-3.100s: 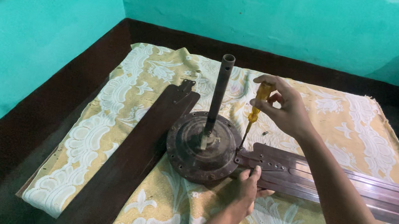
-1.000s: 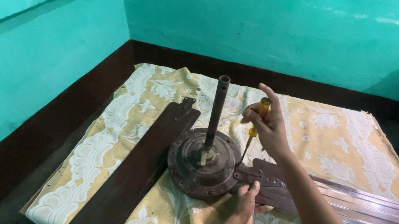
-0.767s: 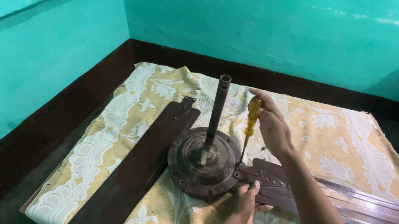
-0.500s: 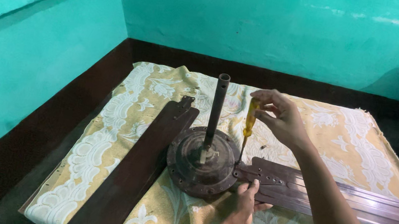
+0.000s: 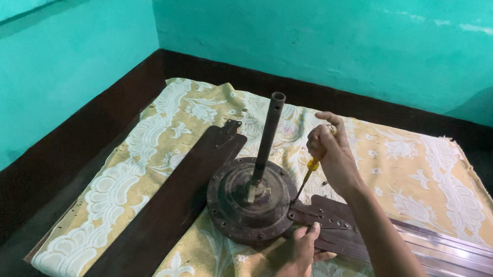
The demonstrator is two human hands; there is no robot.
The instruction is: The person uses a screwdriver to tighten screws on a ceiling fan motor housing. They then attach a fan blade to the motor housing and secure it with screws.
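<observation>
I am gripping the yellow screwdriver point(image 5: 308, 175) in my right hand point(image 5: 330, 154), tip standing at the blade bracket point(image 5: 323, 214). My left hand point(image 5: 299, 255) is pressing flat, fingers together, steadying the fan motor point(image 5: 250, 201).

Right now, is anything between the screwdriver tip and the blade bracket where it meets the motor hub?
Nothing visible. The right hand holds the screwdriver with its tip down at the blade bracket beside the motor hub; the left hand rests nearer the camera.

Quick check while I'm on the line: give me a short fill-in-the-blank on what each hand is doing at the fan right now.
1. The right hand grips a ____ with a yellow handle.
2. Its tip meets the bracket where the right-side blade joins the round ____.
3. The left hand rests against that blade's ____.

Missing words: screwdriver; motor housing; bracket
</observation>
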